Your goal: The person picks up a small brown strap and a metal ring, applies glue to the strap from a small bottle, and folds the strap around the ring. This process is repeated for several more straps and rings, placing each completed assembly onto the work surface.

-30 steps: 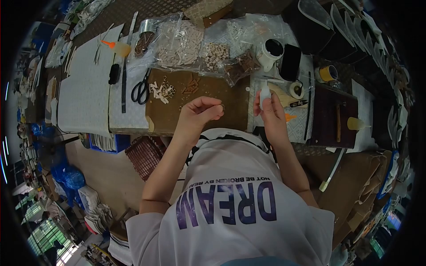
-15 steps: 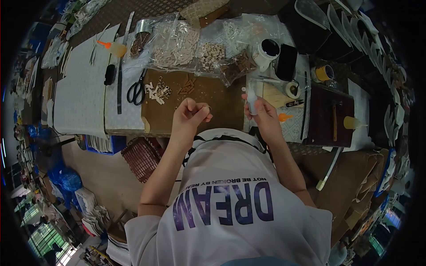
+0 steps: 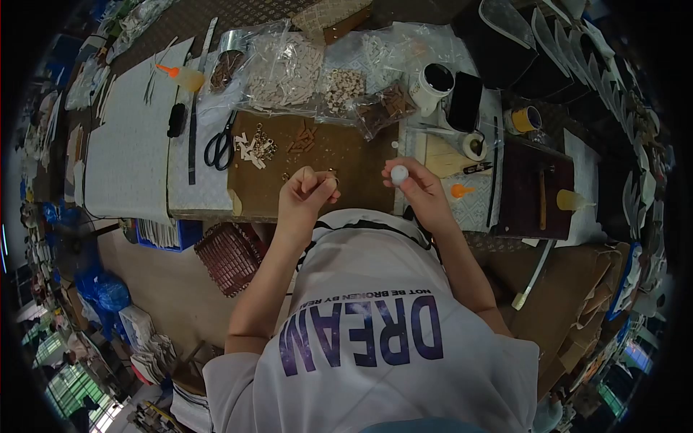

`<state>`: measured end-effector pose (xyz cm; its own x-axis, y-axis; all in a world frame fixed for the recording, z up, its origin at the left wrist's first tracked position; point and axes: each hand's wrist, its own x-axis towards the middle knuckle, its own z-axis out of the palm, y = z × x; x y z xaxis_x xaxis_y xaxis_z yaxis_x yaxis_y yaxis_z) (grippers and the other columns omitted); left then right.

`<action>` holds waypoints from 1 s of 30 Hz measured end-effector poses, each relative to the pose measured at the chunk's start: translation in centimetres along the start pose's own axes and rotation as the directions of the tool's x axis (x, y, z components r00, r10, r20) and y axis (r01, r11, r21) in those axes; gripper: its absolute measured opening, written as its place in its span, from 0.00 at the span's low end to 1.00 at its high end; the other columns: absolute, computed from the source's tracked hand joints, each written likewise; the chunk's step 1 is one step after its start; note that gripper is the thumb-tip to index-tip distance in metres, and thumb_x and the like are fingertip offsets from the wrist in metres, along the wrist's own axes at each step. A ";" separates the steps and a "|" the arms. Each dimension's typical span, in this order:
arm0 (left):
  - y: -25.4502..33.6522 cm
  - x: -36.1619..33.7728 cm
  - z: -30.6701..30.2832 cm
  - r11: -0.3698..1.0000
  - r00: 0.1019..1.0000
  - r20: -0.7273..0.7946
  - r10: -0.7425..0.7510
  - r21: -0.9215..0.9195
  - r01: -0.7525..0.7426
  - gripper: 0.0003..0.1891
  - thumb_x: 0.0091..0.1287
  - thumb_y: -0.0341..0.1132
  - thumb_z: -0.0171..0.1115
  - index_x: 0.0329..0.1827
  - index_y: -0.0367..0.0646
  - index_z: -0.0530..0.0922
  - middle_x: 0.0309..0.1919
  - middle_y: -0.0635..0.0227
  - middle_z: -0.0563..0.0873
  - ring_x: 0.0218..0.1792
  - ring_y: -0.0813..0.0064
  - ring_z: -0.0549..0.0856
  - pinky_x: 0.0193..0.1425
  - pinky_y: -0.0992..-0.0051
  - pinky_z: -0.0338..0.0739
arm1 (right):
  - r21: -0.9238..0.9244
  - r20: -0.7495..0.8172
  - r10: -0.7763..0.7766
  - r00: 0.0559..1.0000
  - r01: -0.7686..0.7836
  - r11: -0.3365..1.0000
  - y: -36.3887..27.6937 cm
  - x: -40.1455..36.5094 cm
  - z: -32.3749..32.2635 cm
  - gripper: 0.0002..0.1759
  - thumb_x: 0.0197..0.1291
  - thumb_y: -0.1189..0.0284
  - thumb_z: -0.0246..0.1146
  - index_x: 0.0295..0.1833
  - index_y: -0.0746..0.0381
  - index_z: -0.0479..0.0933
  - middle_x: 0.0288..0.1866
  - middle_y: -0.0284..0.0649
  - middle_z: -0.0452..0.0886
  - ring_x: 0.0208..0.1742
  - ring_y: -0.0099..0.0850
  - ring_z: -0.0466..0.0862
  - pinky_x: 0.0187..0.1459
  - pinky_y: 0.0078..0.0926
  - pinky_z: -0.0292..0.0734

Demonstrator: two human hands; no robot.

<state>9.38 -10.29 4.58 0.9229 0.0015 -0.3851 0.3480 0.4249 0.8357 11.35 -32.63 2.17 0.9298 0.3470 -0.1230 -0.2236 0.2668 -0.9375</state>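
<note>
Left hand pinching tiny piece; right hand curled round pale bottle.

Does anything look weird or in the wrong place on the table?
A little: an orange piece lies loose near the right hand, attached to no bottle. It looks odd because the yellowish bottle on the left has a similar orange tip.

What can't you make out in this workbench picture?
Head view: small piece in the left hand, too small and partly covered by that hand.
Head view: far end of the bottle in the right hand, hidden behind its near end.
Head view: any print on the yellow can, too small.
</note>
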 end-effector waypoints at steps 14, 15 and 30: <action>-0.4 -0.2 0.0 0.999 0.998 0.056 -0.018 -0.046 0.021 0.20 0.62 0.21 0.56 0.19 0.50 0.56 0.28 0.68 0.76 0.29 0.82 0.75 0.34 0.82 0.70 | 0.014 -0.064 -0.011 0.998 0.012 1.000 0.8 -0.1 -0.1 0.18 0.66 0.70 0.55 0.58 0.67 0.70 0.53 0.38 0.75 0.53 0.28 0.77 0.58 0.31 0.73; -0.4 -0.3 0.0 0.998 0.998 0.051 -0.033 -0.053 0.035 0.20 0.62 0.21 0.56 0.18 0.50 0.56 0.28 0.69 0.76 0.29 0.82 0.75 0.34 0.82 0.70 | 0.019 -0.065 -0.011 0.998 0.013 1.000 0.8 -0.1 -0.2 0.18 0.66 0.70 0.55 0.58 0.67 0.70 0.53 0.39 0.75 0.53 0.29 0.77 0.57 0.31 0.73; -11.7 5.4 -4.8 0.808 0.987 -0.042 0.153 0.580 -0.101 0.14 0.61 0.25 0.55 0.23 0.43 0.59 0.20 0.72 0.75 0.22 0.83 0.77 0.28 0.81 0.72 | 0.121 -0.301 -0.044 0.953 0.084 0.989 1.3 -2.0 -1.4 0.22 0.64 0.68 0.59 0.59 0.67 0.68 0.53 0.39 0.76 0.50 0.28 0.78 0.54 0.28 0.75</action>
<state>9.54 -10.88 -9.13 0.9576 0.1040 -0.2688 0.2840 -0.1818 0.9414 9.63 -34.27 0.73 0.9835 0.0480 -0.1742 -0.1787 0.4020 -0.8980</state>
